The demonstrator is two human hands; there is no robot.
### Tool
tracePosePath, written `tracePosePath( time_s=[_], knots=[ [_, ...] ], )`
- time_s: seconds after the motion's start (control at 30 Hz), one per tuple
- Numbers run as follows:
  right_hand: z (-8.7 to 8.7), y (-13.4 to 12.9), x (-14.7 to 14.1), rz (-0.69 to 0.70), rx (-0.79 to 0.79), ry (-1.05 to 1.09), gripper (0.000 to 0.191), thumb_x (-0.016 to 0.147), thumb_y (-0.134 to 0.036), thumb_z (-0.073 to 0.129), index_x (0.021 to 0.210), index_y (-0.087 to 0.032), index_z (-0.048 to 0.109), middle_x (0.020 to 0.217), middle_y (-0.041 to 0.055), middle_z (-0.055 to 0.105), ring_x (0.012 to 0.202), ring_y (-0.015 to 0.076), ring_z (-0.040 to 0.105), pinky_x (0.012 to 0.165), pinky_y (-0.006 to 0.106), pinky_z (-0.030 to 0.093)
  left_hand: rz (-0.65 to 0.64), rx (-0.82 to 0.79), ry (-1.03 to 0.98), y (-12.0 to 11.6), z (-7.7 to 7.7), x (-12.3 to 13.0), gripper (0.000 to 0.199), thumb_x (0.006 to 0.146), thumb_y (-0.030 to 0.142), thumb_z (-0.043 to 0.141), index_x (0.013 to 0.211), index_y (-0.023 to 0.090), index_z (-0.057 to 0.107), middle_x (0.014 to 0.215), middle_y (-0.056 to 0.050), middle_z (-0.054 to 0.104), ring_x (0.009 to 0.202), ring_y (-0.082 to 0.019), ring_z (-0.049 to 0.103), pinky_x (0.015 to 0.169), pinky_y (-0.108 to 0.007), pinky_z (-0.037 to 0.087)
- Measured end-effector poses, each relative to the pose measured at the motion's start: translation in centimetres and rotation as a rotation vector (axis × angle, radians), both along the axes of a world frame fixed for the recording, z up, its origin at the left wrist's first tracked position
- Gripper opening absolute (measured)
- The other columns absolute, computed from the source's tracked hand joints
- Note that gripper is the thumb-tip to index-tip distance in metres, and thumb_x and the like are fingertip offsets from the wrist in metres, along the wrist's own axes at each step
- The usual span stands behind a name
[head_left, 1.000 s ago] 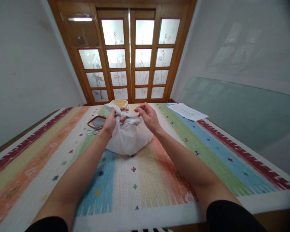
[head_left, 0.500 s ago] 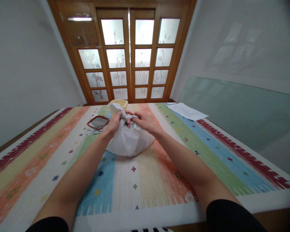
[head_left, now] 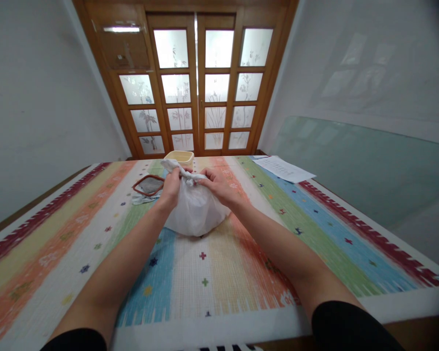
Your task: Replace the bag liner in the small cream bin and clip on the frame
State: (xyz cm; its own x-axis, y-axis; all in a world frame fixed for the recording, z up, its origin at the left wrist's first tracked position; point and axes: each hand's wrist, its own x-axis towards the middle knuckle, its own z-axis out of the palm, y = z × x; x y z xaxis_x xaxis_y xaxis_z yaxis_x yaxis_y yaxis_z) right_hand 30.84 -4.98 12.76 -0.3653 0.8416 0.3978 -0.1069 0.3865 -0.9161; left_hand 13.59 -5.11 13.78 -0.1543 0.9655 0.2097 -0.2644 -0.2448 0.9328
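A white plastic bag [head_left: 195,212] rests on the striped tablecloth in front of me, its top twisted into a knot. My left hand [head_left: 171,187] is closed on the bag's left end, and a loose tip sticks up past the fingers. On the other side my right hand [head_left: 216,185] pinches the right end. Between the hands the knot is pulled into a narrow twist. What the bag holds is hidden, though it bulges round and full.
Behind the bag stands a pale yellow plastic container [head_left: 181,156]. To the left lies a brown-rimmed pouch-like item [head_left: 149,185] on crumpled silvery material. A printed paper sheet [head_left: 283,168] is at the back right. The tablecloth [head_left: 234,273] covers the table.
My hands have moved slightly apart, drawing the bag's two ends outward. The knot looks tighter, and the right fingers have come out from the middle.
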Motion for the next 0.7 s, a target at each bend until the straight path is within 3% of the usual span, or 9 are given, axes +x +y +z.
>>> tracePosePath(
  time_s=[0.17,0.33,0.43,0.57,0.7],
  knots=[
    [0.0,-0.2,-0.2,0.025,0.009,-0.047,0.026,0.084,-0.044,0.073,0.081,-0.021,0.063,0.084,-0.001,0.063,0.081,0.0158,0.054,0.073,0.027,0.04,0.01,0.078,-0.024,0.0,-0.1,0.3,0.023,0.08,0.034,0.057,0.079,0.017,0.073,0.084,-0.007,0.075,0.091,-0.023,0.071,0.078,-0.029,0.054],
    [-0.1,-0.1,-0.2,0.052,-0.007,0.027,0.038,0.094,-0.059,0.063,0.089,-0.022,0.061,0.085,0.0,0.068,0.083,0.0168,0.058,0.079,0.03,0.043,-0.065,0.275,0.024,-1.3,0.0,1.0,0.025,0.085,0.035,0.056,0.094,0.022,0.076,0.111,-0.009,0.076,0.119,-0.026,0.066,0.097,-0.034,0.053],
    [-0.2,0.2,-0.2,0.038,-0.034,0.001,0.043,0.093,-0.065,0.062,0.09,-0.023,0.062,0.076,-0.0016,0.065,0.076,0.0171,0.057,0.075,0.031,0.043,-0.139,0.307,0.112,-1.9,-0.2,1.0,0.021,0.088,0.037,0.062,0.097,0.025,0.076,0.113,-0.009,0.075,0.126,-0.029,0.063,0.101,-0.039,0.052],
    [-0.4,0.4,-0.3,0.063,-0.043,0.0,0.043,0.085,-0.063,0.071,0.079,-0.022,0.061,0.066,-0.0043,0.053,0.065,0.0141,0.047,0.066,0.029,0.037,-0.205,0.311,0.199,-2.0,-0.5,0.9,0.018,0.088,0.039,0.068,0.097,0.025,0.076,0.109,-0.011,0.075,0.127,-0.031,0.061,0.104,-0.042,0.051],
    [0.2,0.3,-0.3,0.075,-0.147,0.14,0.042,0.076,-0.06,0.08,0.09,-0.023,0.067,0.068,-0.0049,0.054,0.063,0.0131,0.045,0.061,0.028,0.036,-0.212,0.254,0.129,-1.7,-0.6,0.9,0.021,0.085,0.036,0.063,0.094,0.022,0.076,0.107,-0.011,0.076,0.121,-0.031,0.064,0.101,-0.041,0.052]
  ],
)
